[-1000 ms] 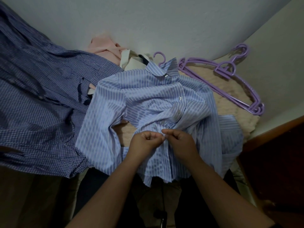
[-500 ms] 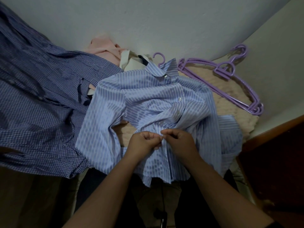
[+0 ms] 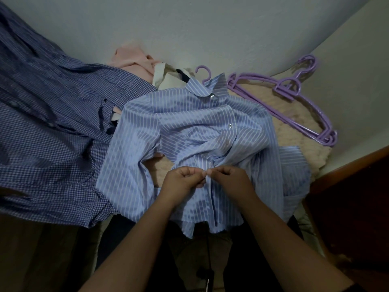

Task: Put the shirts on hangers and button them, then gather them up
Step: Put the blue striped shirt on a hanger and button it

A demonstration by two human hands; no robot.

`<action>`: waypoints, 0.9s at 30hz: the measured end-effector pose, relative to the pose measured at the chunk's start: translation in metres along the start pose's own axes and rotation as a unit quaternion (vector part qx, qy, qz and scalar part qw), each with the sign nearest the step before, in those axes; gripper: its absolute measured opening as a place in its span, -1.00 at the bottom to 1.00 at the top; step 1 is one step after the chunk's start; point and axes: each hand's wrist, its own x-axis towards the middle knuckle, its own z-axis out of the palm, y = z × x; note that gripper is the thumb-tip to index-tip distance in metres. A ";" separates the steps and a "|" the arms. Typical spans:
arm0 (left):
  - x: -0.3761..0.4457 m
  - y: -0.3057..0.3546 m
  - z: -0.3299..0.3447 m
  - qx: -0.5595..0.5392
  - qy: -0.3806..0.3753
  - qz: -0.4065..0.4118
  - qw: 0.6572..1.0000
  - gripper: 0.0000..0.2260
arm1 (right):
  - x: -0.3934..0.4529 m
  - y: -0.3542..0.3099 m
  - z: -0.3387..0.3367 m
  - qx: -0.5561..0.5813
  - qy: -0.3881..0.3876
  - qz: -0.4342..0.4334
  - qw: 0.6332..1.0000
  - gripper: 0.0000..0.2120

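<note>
**Two bare hands pinching together at the centre of a striped shirt**

Both forearms reach up from the bottom edge and converge. The left hand (image 3: 183, 180) and right hand (image 3: 230, 179) meet knuckle to knuckle over the front opening of the striped shirt (image 3: 189, 127). Each hand's fingers are curled, fingertips and thumbs pinching the shirt's fabric where the hands touch.

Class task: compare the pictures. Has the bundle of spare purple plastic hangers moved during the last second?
No. The bundle of spare purple plastic hangers lies in the same spot on the cream fleecy blanket, at the wall corner.
</note>
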 end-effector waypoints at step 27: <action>0.004 -0.009 -0.001 -0.010 0.002 -0.016 1.000 -0.83 | 0.000 0.008 0.005 -0.035 0.010 -0.112 0.993 -0.78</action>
